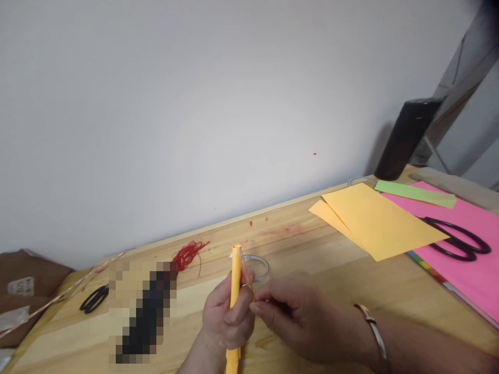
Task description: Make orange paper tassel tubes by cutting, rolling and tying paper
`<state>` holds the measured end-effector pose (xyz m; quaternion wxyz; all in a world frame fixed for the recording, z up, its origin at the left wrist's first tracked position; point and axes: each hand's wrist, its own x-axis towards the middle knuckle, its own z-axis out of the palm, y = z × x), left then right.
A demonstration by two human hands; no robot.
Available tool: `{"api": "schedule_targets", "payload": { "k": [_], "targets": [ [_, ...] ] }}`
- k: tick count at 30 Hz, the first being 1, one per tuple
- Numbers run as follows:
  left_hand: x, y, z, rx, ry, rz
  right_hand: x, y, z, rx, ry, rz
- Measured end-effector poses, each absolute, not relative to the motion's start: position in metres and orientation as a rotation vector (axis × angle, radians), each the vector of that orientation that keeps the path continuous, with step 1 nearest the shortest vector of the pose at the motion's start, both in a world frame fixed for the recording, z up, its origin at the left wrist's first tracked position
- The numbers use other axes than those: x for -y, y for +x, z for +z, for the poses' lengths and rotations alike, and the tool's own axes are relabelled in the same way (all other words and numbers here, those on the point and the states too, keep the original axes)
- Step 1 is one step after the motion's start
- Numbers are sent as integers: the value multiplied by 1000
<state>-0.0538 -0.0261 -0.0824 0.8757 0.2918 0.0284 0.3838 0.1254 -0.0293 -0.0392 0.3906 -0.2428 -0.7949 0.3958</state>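
Observation:
My left hand [230,311] is wrapped round a rolled yellow-orange paper tube [235,275], held upright above the table. From the tube's top a thin red string [245,267] runs down to my right hand [290,314]. The right thumb and forefinger are pinched together on that string, close beside the left fingers. Behind the hands lies a roll of tape [262,259], partly hidden by the left hand. A bundle of red string [189,255] lies on the table to the left.
Yellow-orange sheets [374,221], a green strip [413,193], black-handled scissors [463,254] and pink paper [483,280] lie on the right. A black container [405,137] stands behind them. More scissors [93,299] and a brown bag [23,291] are at left; a pixelated patch hides something dark.

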Motion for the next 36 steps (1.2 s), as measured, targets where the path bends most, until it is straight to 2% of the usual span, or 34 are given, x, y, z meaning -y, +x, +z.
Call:
{"api": "schedule_targets", "payload": {
  "k": [4,9,13,18,21,27,36],
  "targets": [
    [26,-54,-79,-64,642,813,29,126,-39,2228,-649,870],
    [28,-51,-80,-45,565,832,29,127,-39,2292,-589,865],
    [29,-52,-87,-56,481,832,23,132,-38,2160,-462,1124],
    [29,-54,-95,-47,481,769,-2,134,-45,1547,-829,1263],
    [30,-51,-94,-132,496,715,-14,133,-50,1329,-829,1444],
    [34,-48,-94,-220,507,652,-13,131,-54,1229,-521,1869],
    [39,-44,-102,-203,485,569,-11,131,-58,1191,-395,2023]
  ]
}}
